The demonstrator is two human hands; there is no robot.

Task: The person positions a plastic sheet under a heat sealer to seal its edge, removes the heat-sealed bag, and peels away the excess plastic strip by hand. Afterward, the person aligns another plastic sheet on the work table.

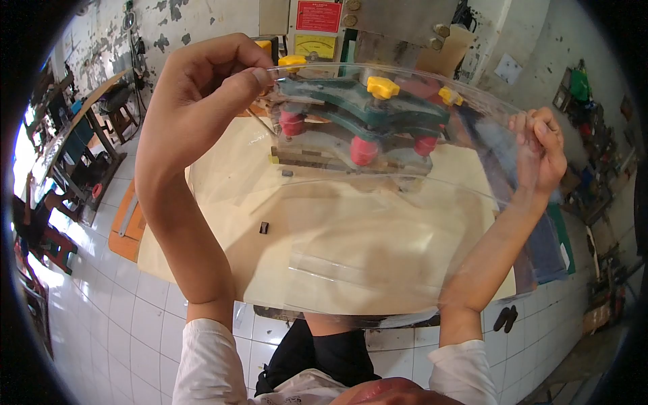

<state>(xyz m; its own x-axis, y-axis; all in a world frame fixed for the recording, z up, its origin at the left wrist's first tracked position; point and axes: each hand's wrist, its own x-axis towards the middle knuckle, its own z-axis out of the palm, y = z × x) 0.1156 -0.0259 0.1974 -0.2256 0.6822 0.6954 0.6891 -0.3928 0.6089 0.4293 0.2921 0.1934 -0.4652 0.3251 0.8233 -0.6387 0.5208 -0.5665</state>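
Note:
A large clear plastic sheet [405, 223] hangs between my raised hands, bowed along its upper edge. My left hand [212, 84] pinches that edge at its left end, thumb against curled fingers. At the right end, my right hand [542, 145] is closed on the sheet, partly seen through it. Behind the plastic stands a machine head with a dark green clamp plate [368, 111], yellow star knobs [383, 88] and red round pads [364, 150]. A small black block [264, 228] lies on the cream-coloured work surface [216, 202] beneath.
A red label and a yellow label [315, 46] are on the machine's front. Dark blue sheets [540, 243] lie at the table's right side. An orange-brown board [128, 229] sticks out at the left. Stools [61, 236] and a bench stand farther left; slippers [505, 319] lie on the tiled floor.

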